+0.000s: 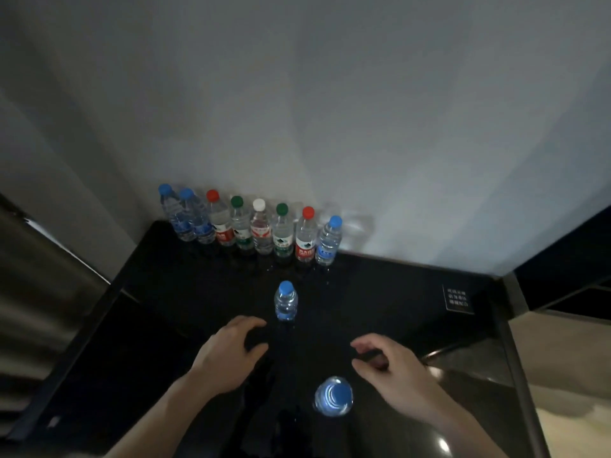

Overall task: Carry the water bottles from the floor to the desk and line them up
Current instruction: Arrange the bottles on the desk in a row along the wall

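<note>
Several water bottles with blue, red, green and white caps stand in a row [261, 229] along the back edge of the black desk [380, 292], against the wall. A blue-capped bottle [285, 300] stands alone mid-desk. Another blue-capped bottle [334, 395] stands nearer to me, seen from above. My left hand [231, 352] hovers just left of and below the mid-desk bottle, fingers curled apart, holding nothing. My right hand [393, 368] is up and right of the near bottle, fingers loosely curled, empty.
A small dark sign with white text [458, 300] lies at the desk's right side. The pale wall [330, 127] rises behind the row. The desk's left edge [112, 292] drops off to a dark floor area; a lighter surface [568, 375] lies to the right.
</note>
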A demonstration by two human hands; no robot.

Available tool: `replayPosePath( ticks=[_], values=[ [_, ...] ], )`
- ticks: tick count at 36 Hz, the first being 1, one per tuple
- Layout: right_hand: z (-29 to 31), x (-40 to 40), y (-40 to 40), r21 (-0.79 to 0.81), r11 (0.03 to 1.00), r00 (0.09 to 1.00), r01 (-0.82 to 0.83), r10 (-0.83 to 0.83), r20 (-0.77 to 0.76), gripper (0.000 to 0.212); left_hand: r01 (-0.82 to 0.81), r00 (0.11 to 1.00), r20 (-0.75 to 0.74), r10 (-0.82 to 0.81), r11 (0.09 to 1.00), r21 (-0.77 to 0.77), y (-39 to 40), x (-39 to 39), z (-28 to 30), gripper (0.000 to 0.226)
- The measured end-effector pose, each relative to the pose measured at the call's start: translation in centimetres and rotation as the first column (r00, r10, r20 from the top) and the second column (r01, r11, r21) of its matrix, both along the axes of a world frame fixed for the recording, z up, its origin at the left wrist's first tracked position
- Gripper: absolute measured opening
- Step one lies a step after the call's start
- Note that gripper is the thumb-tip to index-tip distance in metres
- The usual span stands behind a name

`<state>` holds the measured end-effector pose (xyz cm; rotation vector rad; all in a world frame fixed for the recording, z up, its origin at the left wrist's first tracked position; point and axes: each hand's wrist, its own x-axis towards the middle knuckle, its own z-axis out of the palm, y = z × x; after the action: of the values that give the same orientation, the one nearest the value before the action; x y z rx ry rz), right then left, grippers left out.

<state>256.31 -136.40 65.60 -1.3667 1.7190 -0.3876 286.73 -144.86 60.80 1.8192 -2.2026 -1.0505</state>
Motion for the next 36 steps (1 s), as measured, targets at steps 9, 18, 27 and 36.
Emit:
replayPosePath(
  ticks=[9,18,27,36],
  values=[
    [-1.9,2.7,2.9,0.001,0.988,0.982,-0.157,0.156,-0.106,0.047,0.127,0.983,0.147,-0.111,0.986,-0.105,-6.0,-4.6,0.0,0.065],
    [-3.3,3.0,4.4,-0.084,0.991,0.973,-0.109,0.089,-0.215,0.024,0.209,0.946,0.262,-0.19,0.977,-0.048,-7.9,-7.6,-2.3,0.062],
    [-3.5,-0.7,5.2,-0.089,0.996,0.946,0.028,-0.055,-0.319,0.019,0.184,0.96,0.235,-0.15,0.974,-0.129,-5.1,-8.8,-2.4,0.028],
    [-2.9,-4.5,4.4,-0.113,0.986,0.957,0.124,-0.149,-0.248,0.015,0.34,0.927,0.181,-0.33,0.94,-0.027,2.2,-12.4,-2.2,0.033]
  ],
)
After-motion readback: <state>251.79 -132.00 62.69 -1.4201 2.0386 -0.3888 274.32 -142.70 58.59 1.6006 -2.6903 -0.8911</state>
